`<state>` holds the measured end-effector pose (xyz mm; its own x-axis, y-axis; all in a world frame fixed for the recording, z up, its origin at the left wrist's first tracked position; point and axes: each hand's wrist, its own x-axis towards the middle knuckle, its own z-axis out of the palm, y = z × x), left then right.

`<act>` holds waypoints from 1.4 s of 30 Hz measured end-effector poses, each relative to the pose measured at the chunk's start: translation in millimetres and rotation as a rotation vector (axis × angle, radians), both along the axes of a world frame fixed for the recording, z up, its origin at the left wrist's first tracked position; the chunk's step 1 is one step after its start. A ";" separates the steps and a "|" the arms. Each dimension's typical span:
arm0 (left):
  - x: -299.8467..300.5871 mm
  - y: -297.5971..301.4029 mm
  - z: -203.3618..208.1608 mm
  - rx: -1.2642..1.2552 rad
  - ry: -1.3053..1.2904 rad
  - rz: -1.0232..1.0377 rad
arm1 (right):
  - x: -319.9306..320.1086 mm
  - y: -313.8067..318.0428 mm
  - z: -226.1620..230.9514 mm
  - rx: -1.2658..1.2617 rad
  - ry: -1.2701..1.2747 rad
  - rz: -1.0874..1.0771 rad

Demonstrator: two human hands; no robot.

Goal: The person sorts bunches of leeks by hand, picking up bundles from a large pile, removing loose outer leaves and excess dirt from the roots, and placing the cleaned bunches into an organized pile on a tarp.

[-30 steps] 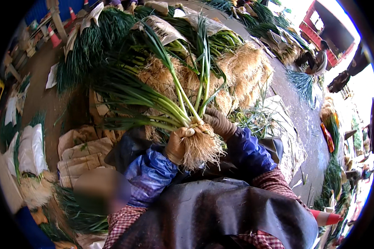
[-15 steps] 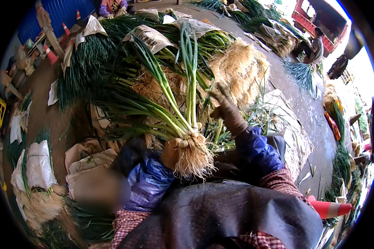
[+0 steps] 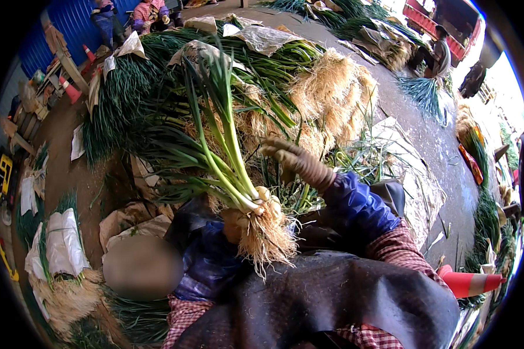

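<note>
My left hand (image 3: 232,225) is closed around the base of a bunch of green onions (image 3: 233,142) above my lap. Their shaggy pale roots (image 3: 268,235) hang over the dark apron (image 3: 308,291), and the green tops lean up and to the left. My gloved right hand (image 3: 297,163) is just right of the stalks, fingers stretched toward them and apart from them. Nothing shows in it. In front lies a large heap of green onions (image 3: 140,81), with a thick mass of tan roots (image 3: 335,87) on its right side.
A pale sheet (image 3: 410,180) with loose leaves lies to the right, near an orange-and-white cone (image 3: 471,282). Root-ended bundles (image 3: 64,291) wrapped in white lie at the left. People (image 3: 148,14) are at the far side, and another person (image 3: 439,55) sits by a red truck (image 3: 428,23).
The green onions have drawn together and tilt further left, their roots hanging slightly lower. My right hand has moved left and a little down, nearer the stalks.
</note>
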<state>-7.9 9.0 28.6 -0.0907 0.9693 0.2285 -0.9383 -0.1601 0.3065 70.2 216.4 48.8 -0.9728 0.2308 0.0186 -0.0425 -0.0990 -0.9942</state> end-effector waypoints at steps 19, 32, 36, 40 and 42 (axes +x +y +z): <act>-6.6 -8.4 27.7 0.094 -0.030 0.036 | -22.5 84.2 -75.0 2.181 0.432 0.044; 5.9 7.9 24.6 -0.253 0.411 0.052 | 48.4 -34.6 53.3 0.152 -0.072 -0.058; 26.3 30.7 -14.1 -0.182 0.176 0.235 | 61.3 -87.7 63.1 0.201 -0.217 0.078; 32.2 5.1 31.9 -0.593 0.136 0.161 | 50.1 -97.4 28.6 0.279 -0.263 0.144; 30.4 51.3 -38.4 -0.423 0.164 0.148 | 38.7 -99.3 19.7 0.317 -0.252 0.144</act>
<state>22.4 60.3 -9.8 -0.2309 0.9597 -0.1604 -0.8486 -0.1180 0.5157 109.0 117.1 68.6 -0.9778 0.1137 -0.1759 0.1978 0.2258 -0.9539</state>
